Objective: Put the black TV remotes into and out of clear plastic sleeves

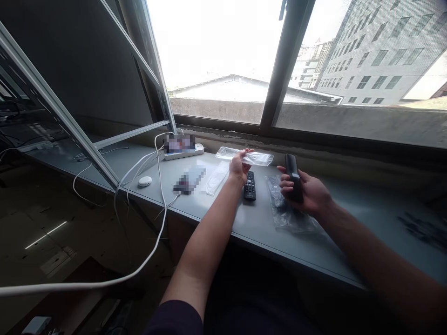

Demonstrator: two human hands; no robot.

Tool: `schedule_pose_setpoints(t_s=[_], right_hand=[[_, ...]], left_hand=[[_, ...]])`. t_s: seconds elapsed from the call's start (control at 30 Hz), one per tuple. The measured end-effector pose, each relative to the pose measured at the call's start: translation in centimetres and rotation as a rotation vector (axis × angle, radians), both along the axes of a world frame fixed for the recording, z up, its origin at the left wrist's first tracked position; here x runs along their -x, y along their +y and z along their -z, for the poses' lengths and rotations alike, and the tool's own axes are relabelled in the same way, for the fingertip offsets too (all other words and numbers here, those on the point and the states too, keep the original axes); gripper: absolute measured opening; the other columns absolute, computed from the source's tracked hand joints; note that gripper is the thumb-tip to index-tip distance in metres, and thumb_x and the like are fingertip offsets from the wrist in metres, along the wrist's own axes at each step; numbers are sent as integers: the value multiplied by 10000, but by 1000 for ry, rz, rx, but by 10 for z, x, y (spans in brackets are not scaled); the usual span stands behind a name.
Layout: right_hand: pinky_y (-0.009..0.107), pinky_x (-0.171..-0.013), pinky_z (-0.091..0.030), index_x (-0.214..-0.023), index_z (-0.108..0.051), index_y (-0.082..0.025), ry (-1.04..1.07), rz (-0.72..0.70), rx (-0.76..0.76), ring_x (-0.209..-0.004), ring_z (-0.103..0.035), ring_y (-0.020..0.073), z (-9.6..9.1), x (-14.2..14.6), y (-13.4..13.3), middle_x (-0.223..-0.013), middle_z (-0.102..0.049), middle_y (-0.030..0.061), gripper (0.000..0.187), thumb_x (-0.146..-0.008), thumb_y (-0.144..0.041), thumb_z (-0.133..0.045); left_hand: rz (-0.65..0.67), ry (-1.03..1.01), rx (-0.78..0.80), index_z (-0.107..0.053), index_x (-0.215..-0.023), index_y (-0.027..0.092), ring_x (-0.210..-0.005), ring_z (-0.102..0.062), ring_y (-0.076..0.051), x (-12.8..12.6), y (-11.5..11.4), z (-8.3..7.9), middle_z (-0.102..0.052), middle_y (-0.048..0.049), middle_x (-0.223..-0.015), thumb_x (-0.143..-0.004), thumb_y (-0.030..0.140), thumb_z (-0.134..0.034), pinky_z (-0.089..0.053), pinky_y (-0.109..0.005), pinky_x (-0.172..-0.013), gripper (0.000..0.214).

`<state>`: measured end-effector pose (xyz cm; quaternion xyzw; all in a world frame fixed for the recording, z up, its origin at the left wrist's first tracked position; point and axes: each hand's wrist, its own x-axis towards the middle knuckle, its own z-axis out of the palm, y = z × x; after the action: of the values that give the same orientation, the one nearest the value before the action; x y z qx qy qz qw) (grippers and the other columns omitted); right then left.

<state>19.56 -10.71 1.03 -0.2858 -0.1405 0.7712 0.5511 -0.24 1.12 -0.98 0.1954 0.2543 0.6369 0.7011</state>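
My left hand (239, 167) is closed on a clear plastic bag (246, 157), lifted a little above the grey window ledge (216, 211). My right hand (307, 190) grips a black remote control (292, 177), held upright with its back toward me. A second black remote (250, 185) lies button side up on the ledge between my hands. Under my right hand lies another plastic bag with a dark remote inside (284, 209). One more clear bag (215, 179) rests flat to the left of my left hand.
A white power strip (183, 151) sits at the back left with white cables (159, 195) trailing over the ledge edge. A small white puck (145, 181) and a blurred dark object (188, 181) lie nearby. Metal frame bars (80, 135) slant at left. The window (279, 70) is directly behind.
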Motion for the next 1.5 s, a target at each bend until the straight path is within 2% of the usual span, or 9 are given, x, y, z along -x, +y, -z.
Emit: schedule_pose_setpoints(t_s=[0.23, 0.43, 0.57, 0.73, 0.9, 1.07, 1.13, 1.3, 1.5], right_hand=[[301, -516, -682, -1478, -618, -171, -35, 6, 21, -644, -646, 196, 1, -2, 1, -851, -633, 51, 435, -1134, -435, -603], [358, -601, -737, -1447, -627, -153, -31, -25, 70, -777, -761, 246, 1, -4, 2, -1061, -738, 162, 437, -1186, -452, -443], [279, -461, -636, -1457, -613, -206, -9, -51, 19, -638, -664, 187, 4, -5, 3, -963, -707, 93, 434, -1211, -433, -337], [237, -430, -581, -1450, -592, -169, 37, -61, 23, -548, -558, 150, 4, -5, 2, -792, -565, 7, 374, -1181, -355, -410], [231, -440, -620, -1446, -599, -153, 17, -19, 76, -616, -643, 170, -1, -6, 1, -843, -621, 48, 411, -1149, -432, -542], [321, -567, -732, -1519, -583, -172, -34, -5, 86, -778, -782, 229, -2, -4, 1, -1108, -777, 162, 486, -1203, -496, -406], [291, -507, -697, -1518, -571, -182, -19, 5, 87, -701, -744, 203, 0, -4, 1, -1099, -778, 154, 488, -1213, -504, -368], [220, -394, -573, -1480, -589, -220, 19, -60, -10, -549, -584, 148, 5, -5, 1, -873, -654, 42, 383, -1211, -390, -374], [252, -457, -636, -1514, -592, -179, -49, -20, 48, -643, -644, 178, -2, -2, 0, -894, -653, 63, 419, -1144, -373, -563]], left_hand=[[-3, 10, 2, -798, -1135, 144, -779, -726, -107, 0, 0, 0, -866, -104, -1198, -1008, 160, -696, -526, -179, -626, 164], [-2, 11, 7, -802, -1211, 161, -798, -730, -122, 0, -2, -1, -866, -98, -1216, -1004, 157, -695, -523, -191, -624, 232], [-1, 20, 5, -806, -1210, 159, -836, -745, -133, 0, -3, -2, -861, -103, -1253, -1011, 164, -689, -536, -197, -643, 231], [5, 27, -1, -800, -1127, 155, -822, -738, -116, 1, -3, -2, -853, -108, -1286, -1024, 165, -681, -539, -185, -650, 158], [3, 25, -8, -803, -1144, 154, -803, -731, -114, 0, -2, 0, -860, -105, -1257, -1017, 169, -686, -534, -184, -636, 173], [1, 7, 6, -807, -1196, 161, -807, -738, -122, 0, -2, -2, -870, -98, -1196, -1006, 159, -688, -536, -183, -626, 224], [-1, 6, 8, -803, -1168, 152, -794, -733, -115, 0, -2, -2, -869, -105, -1196, -1011, 152, -678, -532, -175, -619, 201], [0, 9, 2, -796, -1153, 150, -768, -725, -103, 0, -2, -2, -870, -98, -1187, -1013, 156, -681, -521, -165, -610, 182], [-1, 12, 6, -802, -1176, 131, -757, -715, -99, 0, -1, -1, -867, -109, -1216, -1008, 153, -680, -519, -176, -626, 209]])
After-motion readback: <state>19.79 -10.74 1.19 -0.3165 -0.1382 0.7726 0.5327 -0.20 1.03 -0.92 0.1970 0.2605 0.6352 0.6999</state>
